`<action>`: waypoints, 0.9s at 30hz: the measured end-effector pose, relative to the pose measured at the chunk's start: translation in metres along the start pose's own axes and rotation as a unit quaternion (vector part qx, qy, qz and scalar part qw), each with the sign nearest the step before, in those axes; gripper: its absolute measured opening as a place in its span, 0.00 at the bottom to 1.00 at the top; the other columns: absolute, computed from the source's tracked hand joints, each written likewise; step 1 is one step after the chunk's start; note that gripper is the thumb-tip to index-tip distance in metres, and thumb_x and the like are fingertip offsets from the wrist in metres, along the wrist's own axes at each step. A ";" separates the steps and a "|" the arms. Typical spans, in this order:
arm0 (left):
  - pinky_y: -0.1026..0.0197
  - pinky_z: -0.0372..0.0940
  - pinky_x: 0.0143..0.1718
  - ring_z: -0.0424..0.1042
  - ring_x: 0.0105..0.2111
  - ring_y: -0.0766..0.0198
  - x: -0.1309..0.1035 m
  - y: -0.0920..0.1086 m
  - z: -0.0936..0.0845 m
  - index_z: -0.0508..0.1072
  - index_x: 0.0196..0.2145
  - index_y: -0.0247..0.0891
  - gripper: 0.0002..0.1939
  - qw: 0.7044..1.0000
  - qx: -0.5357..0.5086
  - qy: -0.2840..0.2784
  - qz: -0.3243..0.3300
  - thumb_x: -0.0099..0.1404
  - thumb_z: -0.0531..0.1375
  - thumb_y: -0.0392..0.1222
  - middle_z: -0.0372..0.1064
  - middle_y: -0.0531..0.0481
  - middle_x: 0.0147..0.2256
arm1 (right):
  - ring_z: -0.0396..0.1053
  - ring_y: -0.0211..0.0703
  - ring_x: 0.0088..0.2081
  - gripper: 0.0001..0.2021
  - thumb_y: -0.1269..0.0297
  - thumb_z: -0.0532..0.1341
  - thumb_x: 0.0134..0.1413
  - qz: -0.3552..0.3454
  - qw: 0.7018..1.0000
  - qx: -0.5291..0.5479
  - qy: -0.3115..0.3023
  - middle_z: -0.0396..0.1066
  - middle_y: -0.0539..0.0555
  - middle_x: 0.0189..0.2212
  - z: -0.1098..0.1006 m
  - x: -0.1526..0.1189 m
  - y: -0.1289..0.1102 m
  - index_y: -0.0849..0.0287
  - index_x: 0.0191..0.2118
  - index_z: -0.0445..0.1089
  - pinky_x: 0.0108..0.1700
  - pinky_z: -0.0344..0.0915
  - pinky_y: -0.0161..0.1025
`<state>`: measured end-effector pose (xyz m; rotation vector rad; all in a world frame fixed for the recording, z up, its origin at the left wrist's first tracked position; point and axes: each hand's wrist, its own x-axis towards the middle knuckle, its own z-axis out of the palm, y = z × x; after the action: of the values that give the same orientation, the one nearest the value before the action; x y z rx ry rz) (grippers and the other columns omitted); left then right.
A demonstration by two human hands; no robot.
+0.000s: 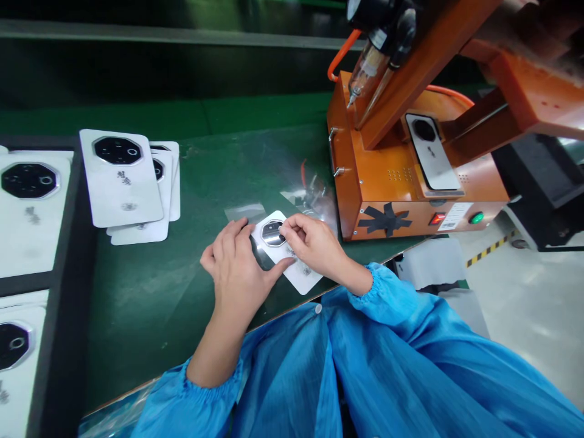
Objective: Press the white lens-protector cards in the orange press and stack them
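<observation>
A white phone back panel [303, 281] with a dark octagonal camera area lies tilted on the green mat near its front edge. My left hand [239, 261] rests over the panel's left side, fingers spread, thumb on its surface. Thumb and forefinger of my right hand [314, 243] are pinched together at the right rim of the camera area; what they hold, if anything, is too small to make out. A piece of clear film [245, 212] lies just behind my left fingertips.
Several white panels [121, 201] are stacked at the left, beside a black tray [68, 304] holding more panels. At the right stands an orange press machine [349, 182] with another panel [435, 159] on its plate. Clear plastic film [314, 194] lies before it.
</observation>
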<state>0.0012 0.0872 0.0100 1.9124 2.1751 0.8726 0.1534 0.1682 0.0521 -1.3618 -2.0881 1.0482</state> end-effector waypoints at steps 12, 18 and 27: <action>0.41 0.49 0.61 0.61 0.64 0.39 0.000 0.001 0.000 0.65 0.59 0.37 0.41 1.000 -0.001 0.005 0.000 0.58 0.66 0.67 0.64 0.32 0.63 | 0.70 0.39 0.37 0.06 0.65 0.59 0.66 -0.057 0.988 -0.137 0.035 0.75 0.49 0.34 0.012 -0.002 0.013 0.57 0.36 0.71 0.39 0.59 0.36; 0.41 0.49 0.61 0.61 0.64 0.39 0.000 0.002 -0.002 0.65 0.59 0.38 0.42 1.000 0.001 0.002 -0.004 0.58 0.65 0.68 0.64 0.32 0.63 | 0.70 0.39 0.37 0.06 0.66 0.59 0.66 -0.055 0.982 -0.171 0.053 0.75 0.49 0.33 0.012 -0.002 0.014 0.56 0.36 0.71 0.39 0.59 0.37; 0.41 0.49 0.61 0.61 0.64 0.39 -0.001 0.002 -0.003 0.65 0.60 0.40 0.41 1.000 0.002 -0.005 -0.004 0.57 0.67 0.67 0.64 0.33 0.63 | 0.69 0.40 0.36 0.05 0.67 0.59 0.63 -0.039 0.986 -0.156 0.044 0.74 0.50 0.33 0.009 -0.003 0.011 0.57 0.35 0.71 0.39 0.58 0.37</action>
<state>0.0013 0.0857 0.0133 1.9041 2.1782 0.8571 0.1546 0.1648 0.0376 -1.4262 -2.2875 0.6360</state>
